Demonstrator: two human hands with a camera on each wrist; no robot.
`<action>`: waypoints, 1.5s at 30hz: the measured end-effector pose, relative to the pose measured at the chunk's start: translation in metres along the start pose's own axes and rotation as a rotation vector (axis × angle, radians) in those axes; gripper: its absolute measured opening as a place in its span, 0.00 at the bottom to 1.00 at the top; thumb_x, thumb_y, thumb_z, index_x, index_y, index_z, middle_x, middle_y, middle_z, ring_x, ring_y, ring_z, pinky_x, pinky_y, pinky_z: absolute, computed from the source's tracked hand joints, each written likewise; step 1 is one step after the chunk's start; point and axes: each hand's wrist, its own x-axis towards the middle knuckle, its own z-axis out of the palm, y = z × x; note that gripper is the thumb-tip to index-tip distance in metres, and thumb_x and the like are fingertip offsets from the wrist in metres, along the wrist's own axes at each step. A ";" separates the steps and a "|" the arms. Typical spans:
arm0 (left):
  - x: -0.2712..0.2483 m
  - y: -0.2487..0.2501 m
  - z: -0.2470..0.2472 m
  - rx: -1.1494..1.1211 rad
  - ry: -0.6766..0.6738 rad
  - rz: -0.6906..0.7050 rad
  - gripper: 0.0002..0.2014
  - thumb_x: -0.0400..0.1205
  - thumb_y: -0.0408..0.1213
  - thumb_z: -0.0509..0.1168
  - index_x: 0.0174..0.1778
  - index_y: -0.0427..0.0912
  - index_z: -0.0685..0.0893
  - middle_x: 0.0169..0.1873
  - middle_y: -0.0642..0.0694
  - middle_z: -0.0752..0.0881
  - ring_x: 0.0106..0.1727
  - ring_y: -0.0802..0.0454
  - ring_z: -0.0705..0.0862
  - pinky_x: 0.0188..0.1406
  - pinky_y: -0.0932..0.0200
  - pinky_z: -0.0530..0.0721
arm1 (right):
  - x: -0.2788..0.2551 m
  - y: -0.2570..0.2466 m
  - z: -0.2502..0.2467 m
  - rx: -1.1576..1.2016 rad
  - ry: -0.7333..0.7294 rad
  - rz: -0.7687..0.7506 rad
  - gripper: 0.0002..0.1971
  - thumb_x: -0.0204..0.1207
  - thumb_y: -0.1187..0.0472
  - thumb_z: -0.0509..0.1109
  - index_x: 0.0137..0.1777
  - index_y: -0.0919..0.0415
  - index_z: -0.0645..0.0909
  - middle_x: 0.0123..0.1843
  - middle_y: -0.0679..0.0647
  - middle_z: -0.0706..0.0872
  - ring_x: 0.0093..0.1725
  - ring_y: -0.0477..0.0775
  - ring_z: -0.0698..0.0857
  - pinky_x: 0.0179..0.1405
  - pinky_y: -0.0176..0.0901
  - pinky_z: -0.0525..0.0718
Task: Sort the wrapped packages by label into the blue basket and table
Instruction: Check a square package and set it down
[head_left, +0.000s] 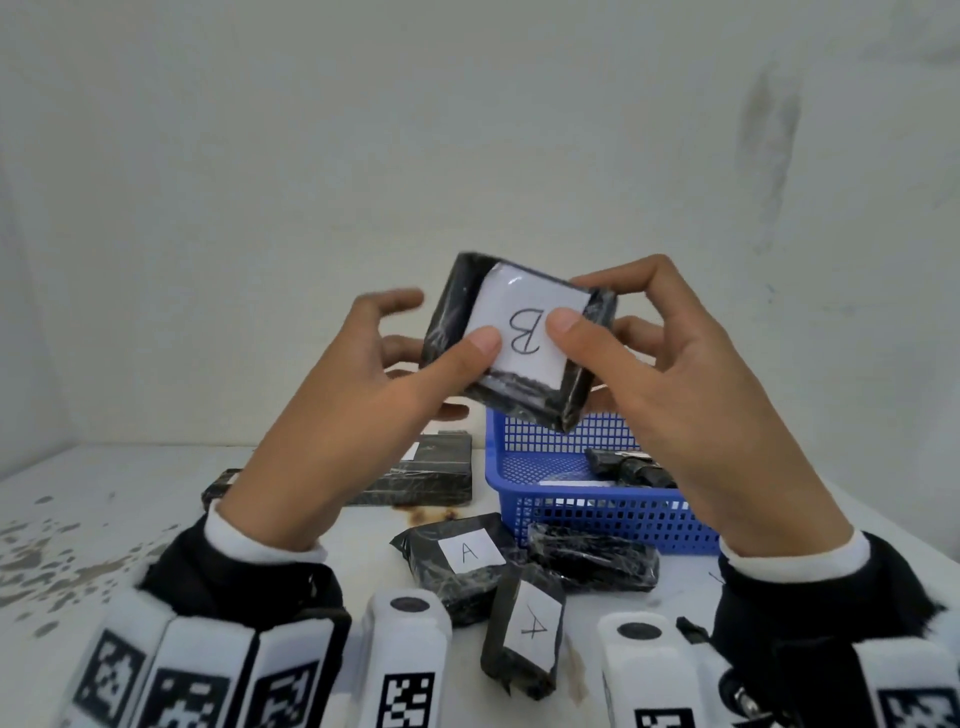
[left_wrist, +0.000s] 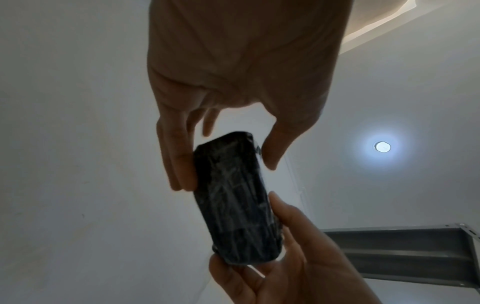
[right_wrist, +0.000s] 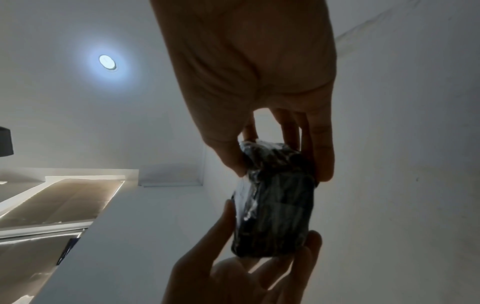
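A black film-wrapped package (head_left: 524, 338) with a white label reading "B" is held up in the air above the blue basket (head_left: 571, 512). My left hand (head_left: 363, 395) grips its left side, thumb pressed on the label and fingers behind. My right hand (head_left: 670, 384) pinches its right side, thumb on the label and index finger on the top edge. The left wrist view shows the package (left_wrist: 233, 195) edge-on between the left hand (left_wrist: 233, 72) and the right hand (left_wrist: 298, 257). In the right wrist view the package (right_wrist: 278, 209) hangs below the right hand (right_wrist: 259, 72).
The basket holds a black package (head_left: 628, 467). On the stained white table (head_left: 130, 519) lie two packages labelled "A" (head_left: 470, 553) (head_left: 524, 634), one with no label showing (head_left: 592, 564), and a stack of larger black packages (head_left: 421, 473) behind my left wrist. A white wall stands close behind.
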 end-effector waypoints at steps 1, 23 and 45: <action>0.000 0.000 0.001 -0.010 -0.016 -0.008 0.35 0.66 0.56 0.78 0.68 0.50 0.77 0.50 0.46 0.92 0.45 0.48 0.92 0.58 0.44 0.86 | 0.000 0.000 -0.001 0.017 -0.009 0.015 0.11 0.73 0.48 0.76 0.51 0.45 0.80 0.48 0.60 0.93 0.42 0.60 0.93 0.47 0.59 0.93; -0.002 0.000 -0.001 -0.043 -0.091 0.140 0.27 0.68 0.60 0.70 0.63 0.59 0.83 0.53 0.46 0.90 0.53 0.47 0.90 0.51 0.43 0.90 | 0.001 -0.002 -0.003 -0.001 -0.125 0.030 0.25 0.63 0.36 0.77 0.62 0.34 0.81 0.59 0.51 0.91 0.51 0.54 0.93 0.62 0.56 0.87; -0.001 0.006 0.004 -0.079 -0.089 -0.016 0.24 0.74 0.58 0.70 0.57 0.45 0.87 0.45 0.43 0.92 0.43 0.44 0.92 0.46 0.46 0.88 | -0.005 -0.008 -0.002 -0.014 -0.171 -0.061 0.20 0.70 0.37 0.77 0.60 0.36 0.78 0.62 0.38 0.87 0.53 0.72 0.89 0.61 0.71 0.84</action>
